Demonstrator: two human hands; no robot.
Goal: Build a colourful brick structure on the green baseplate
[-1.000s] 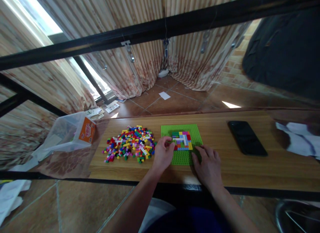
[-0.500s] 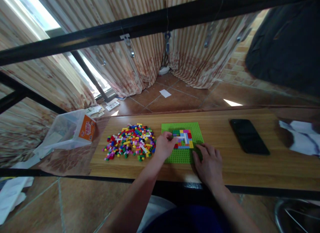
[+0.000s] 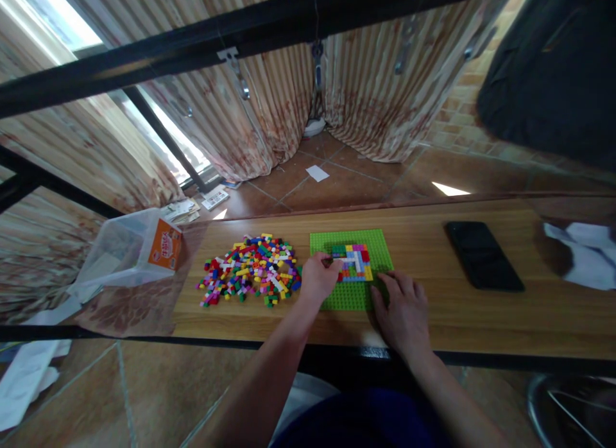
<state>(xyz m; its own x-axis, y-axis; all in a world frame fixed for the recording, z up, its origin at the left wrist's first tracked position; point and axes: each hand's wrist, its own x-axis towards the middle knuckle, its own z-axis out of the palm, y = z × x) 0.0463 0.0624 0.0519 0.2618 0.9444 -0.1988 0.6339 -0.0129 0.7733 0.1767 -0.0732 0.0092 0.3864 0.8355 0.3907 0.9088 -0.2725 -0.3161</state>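
A green studded baseplate [image 3: 346, 300] lies in front of me, with a block of coloured toy bricks [image 3: 356, 266] built on its middle, white ones among red, yellow, blue and green. At the left side of that block, my left hand [image 3: 318, 281] is closed, thumb and fingertips together over the plate. Whatever sits between those fingertips is too small and hidden to name. My right hand [image 3: 403, 310] rests at the plate's right edge, fingers loosely bent and apart, holding nothing. Left of the plate spreads a heap of loose toy bricks [image 3: 253, 271] in many colours.
The wooden table [image 3: 443, 326] carries a black phone [image 3: 482, 255] on the right and crumpled white paper [image 3: 582, 255] beyond it. A clear plastic bin [image 3: 120, 249] with an orange label stands at the left end. A black metal bar [image 3: 269, 31] crosses above.
The view has shifted slightly. My left hand stays pinched at the left side of the built block, and my right hand keeps its place by the plate's edge.
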